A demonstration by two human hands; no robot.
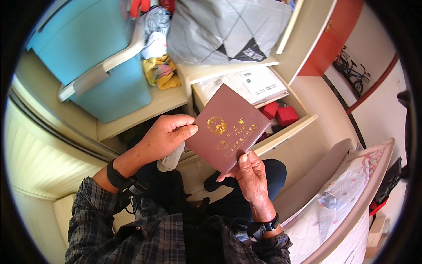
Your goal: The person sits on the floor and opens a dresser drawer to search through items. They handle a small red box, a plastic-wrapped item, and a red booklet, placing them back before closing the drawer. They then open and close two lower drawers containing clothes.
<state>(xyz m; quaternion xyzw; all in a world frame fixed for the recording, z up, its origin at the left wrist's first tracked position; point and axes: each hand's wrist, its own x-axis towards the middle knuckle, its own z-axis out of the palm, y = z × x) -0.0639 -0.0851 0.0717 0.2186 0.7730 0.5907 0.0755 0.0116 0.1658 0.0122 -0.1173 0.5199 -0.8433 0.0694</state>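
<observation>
A dark red booklet (211,145) with a gold emblem and gold writing is held up in front of me, turned at an angle. At its left corner, the thumb and forefinger of my left hand (166,137) pinch the edge. A grey cloth (171,160) hangs below that hand; whether the lower fingers grip it is hidden. My right hand (252,176) holds the booklet's lower right edge, thumb on top and fingers underneath. Beyond the booklet is an open wooden drawer (290,123) containing papers in a clear sleeve (257,82) and red boxes (286,115).
Blue storage bins (108,89) stand on the cabinet shelf at left, beside crumpled clothes (161,71). Above the drawer rests a large grey bag (227,33). A mattress (333,214) on its bed borders my right side. Farther off are a red door (329,39) and a bicycle (356,74).
</observation>
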